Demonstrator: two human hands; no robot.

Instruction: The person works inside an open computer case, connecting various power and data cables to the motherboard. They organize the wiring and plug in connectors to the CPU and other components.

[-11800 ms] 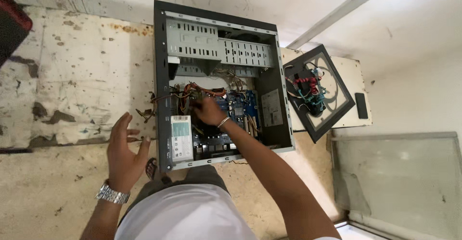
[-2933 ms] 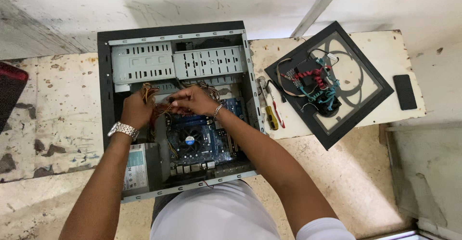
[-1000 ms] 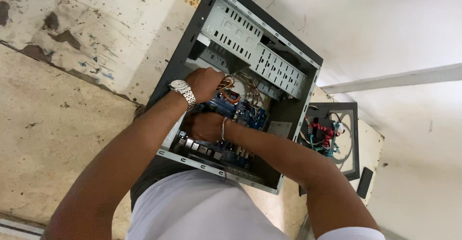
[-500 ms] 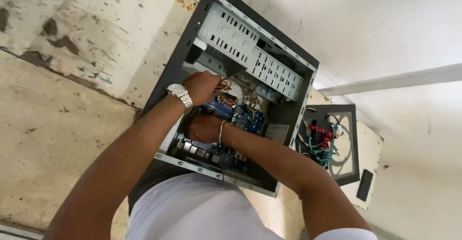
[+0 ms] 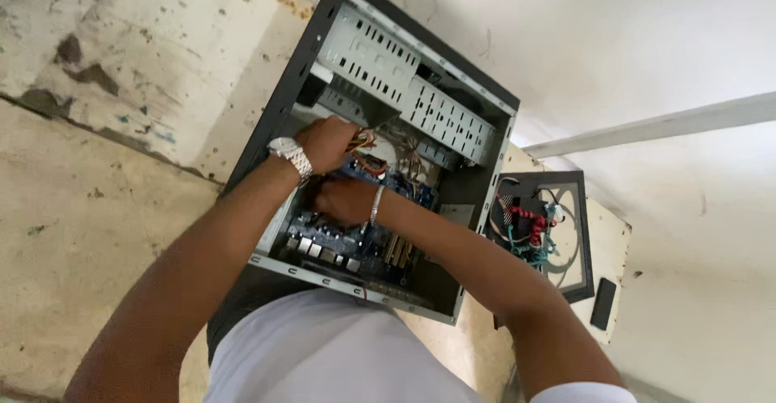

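Open PC case point(image 5: 339, 15): left hand point(image 5: 327, 143) closed on cables point(image 5: 365, 140); right hand point(image 5: 343, 201) on motherboard point(image 5: 364, 245), grip cannot be told.

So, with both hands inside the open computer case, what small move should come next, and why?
Probably ease the left hand up to lift the wire bundle it touches, because the right hand works on the blue board directly under those wires.

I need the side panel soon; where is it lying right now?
In the head view the black side panel lies flat to the right of the open computer case, bundled cables on it and a small black device beside its lower right corner.
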